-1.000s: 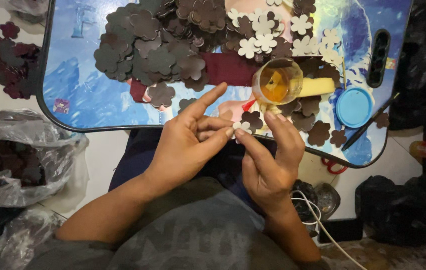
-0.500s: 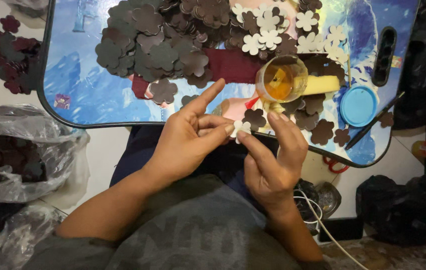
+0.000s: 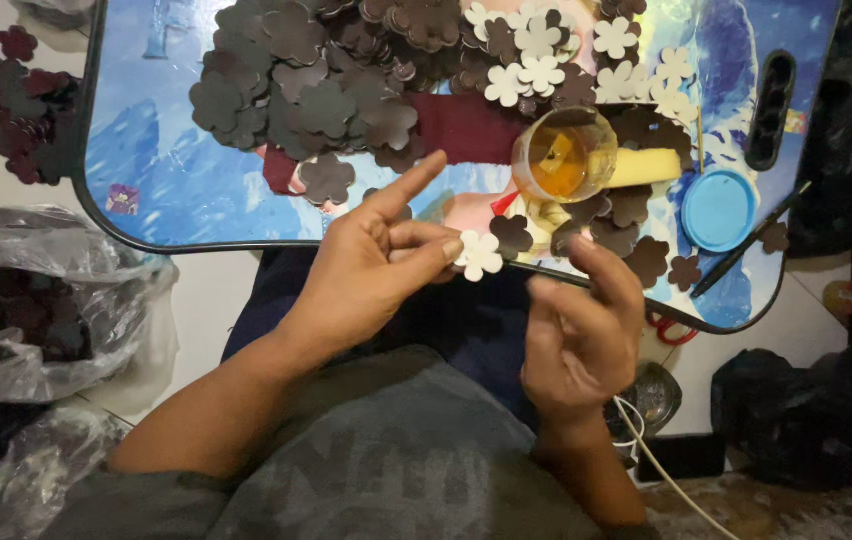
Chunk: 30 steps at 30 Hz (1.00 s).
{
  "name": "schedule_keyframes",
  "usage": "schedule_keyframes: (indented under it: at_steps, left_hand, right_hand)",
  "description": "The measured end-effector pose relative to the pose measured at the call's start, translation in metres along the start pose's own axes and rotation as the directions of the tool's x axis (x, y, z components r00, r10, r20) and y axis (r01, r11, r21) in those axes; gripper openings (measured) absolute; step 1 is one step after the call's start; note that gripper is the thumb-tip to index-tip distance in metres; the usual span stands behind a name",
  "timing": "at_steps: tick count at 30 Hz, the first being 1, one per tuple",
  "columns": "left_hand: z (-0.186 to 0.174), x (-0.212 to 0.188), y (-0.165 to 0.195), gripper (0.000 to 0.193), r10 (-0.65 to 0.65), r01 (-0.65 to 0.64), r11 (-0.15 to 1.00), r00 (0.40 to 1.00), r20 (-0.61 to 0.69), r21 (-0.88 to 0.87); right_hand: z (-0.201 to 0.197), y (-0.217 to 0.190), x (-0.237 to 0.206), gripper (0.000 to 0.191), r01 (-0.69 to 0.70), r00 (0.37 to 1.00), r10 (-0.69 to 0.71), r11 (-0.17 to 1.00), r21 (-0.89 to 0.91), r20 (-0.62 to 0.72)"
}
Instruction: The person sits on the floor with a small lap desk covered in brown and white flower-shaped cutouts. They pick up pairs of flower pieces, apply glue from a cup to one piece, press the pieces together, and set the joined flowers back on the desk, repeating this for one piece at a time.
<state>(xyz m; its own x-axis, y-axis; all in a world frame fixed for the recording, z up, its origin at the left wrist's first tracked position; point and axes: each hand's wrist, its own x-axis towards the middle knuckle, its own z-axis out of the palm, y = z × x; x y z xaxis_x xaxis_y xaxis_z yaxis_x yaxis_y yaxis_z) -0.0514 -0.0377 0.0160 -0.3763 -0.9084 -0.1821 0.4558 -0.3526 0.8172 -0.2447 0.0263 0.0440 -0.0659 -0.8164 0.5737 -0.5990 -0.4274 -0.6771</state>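
cup (image 3: 563, 155) on tray (image 3: 176, 190) | lid (image 3: 718, 209) right of cup | bag (image 3: 36, 300) left

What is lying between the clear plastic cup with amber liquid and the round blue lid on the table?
In the head view, a yellow sponge block and dark flower-shaped cutouts lie between the clear plastic cup and the round blue lid.

My blue lap tray (image 3: 166, 190) carries a heap of dark flower cutouts (image 3: 316, 90), cream flower cutouts (image 3: 536, 60), a glue cup (image 3: 561, 155) and a blue lid (image 3: 718, 210).
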Motion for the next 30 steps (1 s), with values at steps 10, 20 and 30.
schedule_keyframes:
  at_steps: [10, 20, 30]
  left_hand:
    - [-0.012, -0.015, 0.001, 0.051, -0.206, 0.212, 0.977, 0.968, 0.141, -0.027]
    - [-0.022, -0.063, 0.022, 0.016, 0.296, -0.173, 0.562, 0.955, -0.002, 0.809]
    - [-0.047, -0.06, 0.024, 0.036, 0.667, -0.22, -0.116, 0.705, 0.24, 0.968]
  right_hand:
    - [0.011, 0.011, -0.009, 0.053, -0.08, 0.985, 0.035, 0.962, 0.262, 0.171]
    - [0.01, 0.003, -0.033, 0.053, -0.209, 0.971, 0.133, 0.88, 0.427, 0.2]
    - [0.016, 0.006, -0.04, 0.058, -0.282, 0.951, 0.191, 0.861, 0.423, 0.244]
